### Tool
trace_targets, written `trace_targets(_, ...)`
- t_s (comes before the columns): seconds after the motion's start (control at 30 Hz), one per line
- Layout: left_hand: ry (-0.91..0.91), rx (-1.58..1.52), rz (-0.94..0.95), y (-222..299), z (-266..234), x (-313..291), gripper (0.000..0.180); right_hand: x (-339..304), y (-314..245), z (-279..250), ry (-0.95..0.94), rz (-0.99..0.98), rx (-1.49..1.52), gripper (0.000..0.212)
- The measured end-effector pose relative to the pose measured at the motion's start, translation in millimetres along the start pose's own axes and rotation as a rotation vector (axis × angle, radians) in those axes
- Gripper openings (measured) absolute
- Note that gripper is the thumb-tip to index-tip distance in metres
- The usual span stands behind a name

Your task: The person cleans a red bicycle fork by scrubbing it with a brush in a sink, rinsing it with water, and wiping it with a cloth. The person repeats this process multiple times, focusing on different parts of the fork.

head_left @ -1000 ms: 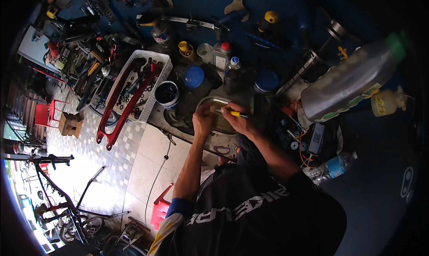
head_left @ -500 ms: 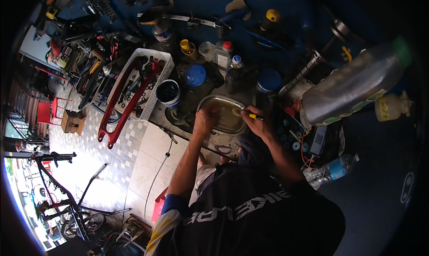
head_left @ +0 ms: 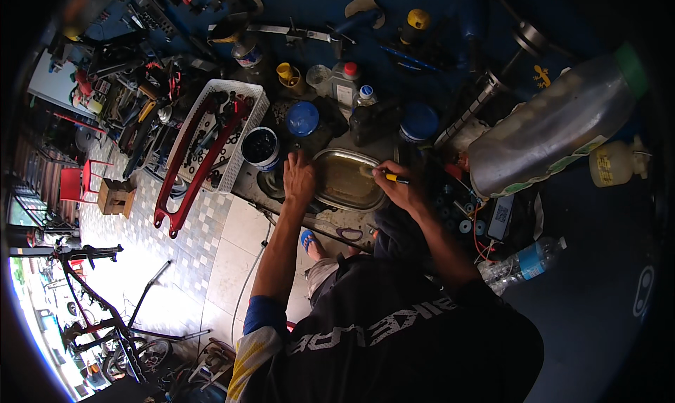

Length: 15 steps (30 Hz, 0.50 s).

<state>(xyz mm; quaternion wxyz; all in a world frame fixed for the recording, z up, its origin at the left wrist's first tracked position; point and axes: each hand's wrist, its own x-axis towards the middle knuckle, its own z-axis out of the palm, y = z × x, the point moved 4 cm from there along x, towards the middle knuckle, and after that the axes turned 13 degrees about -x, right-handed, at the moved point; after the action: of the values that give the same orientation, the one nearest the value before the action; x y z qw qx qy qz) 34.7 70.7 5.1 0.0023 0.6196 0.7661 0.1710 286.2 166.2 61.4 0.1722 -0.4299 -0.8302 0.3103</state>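
A shallow oval metal tray (head_left: 336, 205) with murky brownish liquid sits on the workbench in front of me. In my right hand (head_left: 401, 185) is a brush (head_left: 395, 179) with a black and yellow handle, its pale bristles over the right part of the tray. My left hand (head_left: 299, 179) is just left of the tray, above the bench, palm down with the fingers stretched forward and somewhat apart. Nothing shows in it, though its underside is hidden. An open white tub (head_left: 261, 148) with dark contents stands beside that hand, and a blue round lid (head_left: 303, 118) lies beyond it.
A white plastic basket (head_left: 261, 101) at the left holds small parts, with a red bike frame part (head_left: 218, 150) laid across it. Bottles, including a grey one with a red cap (head_left: 345, 87), stand behind the tray. At the right are a large cut bottle (head_left: 548, 146) and a clear water bottle (head_left: 524, 266).
My left hand has moved from over the tray's left side out to the left, its fingers opening. My right hand keeps the brush over the tray, with the bristles shifted slightly left.
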Motion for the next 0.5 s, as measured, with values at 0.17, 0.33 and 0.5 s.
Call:
trace_targets(0.17,-0.045,-0.063,-0.014,20.9,2.9,14.4,0.019,-2.8,-6.5,0.6,0.060,-0.063,-0.025,0.022)
trace_targets(0.33,-0.009,-0.066,-0.077,9.7,22.0,14.7,0.020,0.0,-10.1,5.9,-0.064,-0.065,-0.049,0.021)
trace_targets(0.5,-0.043,-0.392,-0.073,31.6,1.1,21.3,0.022,7.2,1.8,7.1,0.008,-0.123,-0.063,0.021)
